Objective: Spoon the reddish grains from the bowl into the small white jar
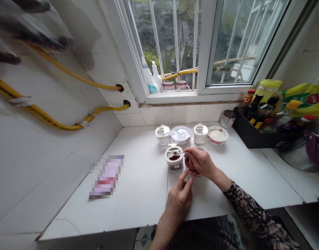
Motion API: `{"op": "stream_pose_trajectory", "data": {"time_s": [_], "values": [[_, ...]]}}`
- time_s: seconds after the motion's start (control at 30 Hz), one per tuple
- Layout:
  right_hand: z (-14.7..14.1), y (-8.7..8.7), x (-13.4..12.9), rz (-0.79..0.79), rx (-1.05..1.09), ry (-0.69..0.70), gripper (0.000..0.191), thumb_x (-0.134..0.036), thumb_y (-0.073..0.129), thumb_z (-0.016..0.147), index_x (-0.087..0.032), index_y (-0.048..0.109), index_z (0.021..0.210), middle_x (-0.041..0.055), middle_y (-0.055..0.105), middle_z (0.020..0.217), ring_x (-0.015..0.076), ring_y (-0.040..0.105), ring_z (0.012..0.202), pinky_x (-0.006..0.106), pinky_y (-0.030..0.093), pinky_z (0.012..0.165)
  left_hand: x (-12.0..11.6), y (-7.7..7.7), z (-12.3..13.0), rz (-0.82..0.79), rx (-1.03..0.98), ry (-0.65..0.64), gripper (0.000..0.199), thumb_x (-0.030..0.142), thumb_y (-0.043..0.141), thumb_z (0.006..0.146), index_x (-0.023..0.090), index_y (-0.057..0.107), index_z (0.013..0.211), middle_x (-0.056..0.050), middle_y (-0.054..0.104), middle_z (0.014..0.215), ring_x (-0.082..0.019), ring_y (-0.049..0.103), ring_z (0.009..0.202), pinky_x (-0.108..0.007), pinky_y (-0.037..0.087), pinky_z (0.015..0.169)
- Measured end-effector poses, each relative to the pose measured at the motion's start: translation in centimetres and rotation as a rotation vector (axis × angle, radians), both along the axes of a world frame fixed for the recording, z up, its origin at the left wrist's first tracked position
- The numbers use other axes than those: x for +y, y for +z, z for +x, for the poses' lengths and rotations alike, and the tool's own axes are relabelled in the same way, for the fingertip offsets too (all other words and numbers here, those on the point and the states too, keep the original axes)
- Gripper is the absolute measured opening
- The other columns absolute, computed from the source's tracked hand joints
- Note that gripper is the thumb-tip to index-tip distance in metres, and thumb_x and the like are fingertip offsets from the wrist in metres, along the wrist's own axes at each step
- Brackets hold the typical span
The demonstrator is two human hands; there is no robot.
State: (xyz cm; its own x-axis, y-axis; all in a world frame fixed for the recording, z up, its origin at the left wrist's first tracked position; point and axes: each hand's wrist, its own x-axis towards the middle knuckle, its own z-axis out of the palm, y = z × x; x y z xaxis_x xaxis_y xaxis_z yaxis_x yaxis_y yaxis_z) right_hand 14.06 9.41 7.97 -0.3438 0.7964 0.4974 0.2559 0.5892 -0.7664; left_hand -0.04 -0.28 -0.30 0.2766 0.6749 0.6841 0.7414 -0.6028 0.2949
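My right hand [199, 161] pinches a small pale spoon [180, 152], whose head is over the open mouth of a seasoning jar [174, 166]. Dark red-brown grains, like Sichuan peppercorns, are inside the jar, and its clear lid stands raised at the back. Directly right of it is a small bowl [198, 175] with more of these peppercorns [191, 166], partly covered by my right hand. My left hand [180, 198] has its thumb and fingers against the bowl's near rim.
Behind are two lidded seasoning jars [162, 135] [200, 134], a bowl of white granules [180, 135] and a bowl of off-white powder [218, 135]. A blurred purple packet [106, 177] lies left. At right are a black bottle box [249, 133] and a metal pot [296, 156].
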Motion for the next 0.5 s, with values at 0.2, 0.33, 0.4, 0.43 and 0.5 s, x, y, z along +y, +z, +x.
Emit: {"op": "stream_pose_trajectory", "data": {"time_s": [0.2,0.33,0.4,0.43,0.5], "values": [[1.7,0.1,0.4,-0.030,0.064,-0.064,0.023,-0.035,0.046,0.099,-0.021,0.065,0.098,0.0042,0.072,0.076,0.0147,0.062,0.057,0.027,0.052,0.060,0.0,0.0,0.1,0.009,-0.003,0.001,0.068,-0.003,0.038,0.090,0.022,0.038,0.153,-0.017,0.054,0.138,-0.013,0.069,0.089,-0.025,0.061,0.077],[3.3,0.4,1.5,-0.158,0.166,-0.068,0.022,-0.038,0.050,0.095,-0.019,0.063,0.092,0.0008,0.068,0.067,0.0109,0.053,0.044,0.024,0.045,0.048,-0.1,0.1,0.0,-0.012,0.004,0.001,0.066,-0.002,0.039,0.091,0.023,0.038,0.153,-0.017,0.054,0.140,-0.014,0.069,0.093,-0.025,0.060,0.081],[3.9,0.4,1.9,-0.227,0.132,-0.060,0.021,-0.036,0.052,0.093,-0.019,0.062,0.086,-0.0002,0.066,0.063,0.0105,0.051,0.041,0.023,0.040,0.042,-0.1,0.1,0.0,-0.012,0.003,-0.001,0.066,-0.002,0.040,0.092,0.023,0.038,0.152,-0.017,0.054,0.139,-0.013,0.069,0.091,-0.025,0.060,0.080],[4.2,0.3,2.0,-0.265,0.102,-0.055,0.020,-0.035,0.053,0.091,-0.019,0.062,0.083,-0.0008,0.065,0.061,0.0104,0.050,0.039,0.023,0.038,0.040,-0.1,0.1,0.0,-0.008,0.002,-0.001,0.065,-0.002,0.040,0.092,0.023,0.038,0.152,-0.017,0.054,0.139,-0.013,0.069,0.090,-0.025,0.060,0.079],[4.3,0.2,2.1,-0.334,0.046,-0.034,0.019,-0.033,0.053,0.089,-0.020,0.061,0.079,-0.0018,0.063,0.057,0.0104,0.049,0.037,0.022,0.036,0.038,-0.1,0.1,0.0,-0.002,-0.001,-0.003,0.065,-0.001,0.040,0.092,0.022,0.038,0.152,-0.017,0.055,0.138,-0.013,0.069,0.089,-0.024,0.060,0.077]]}}
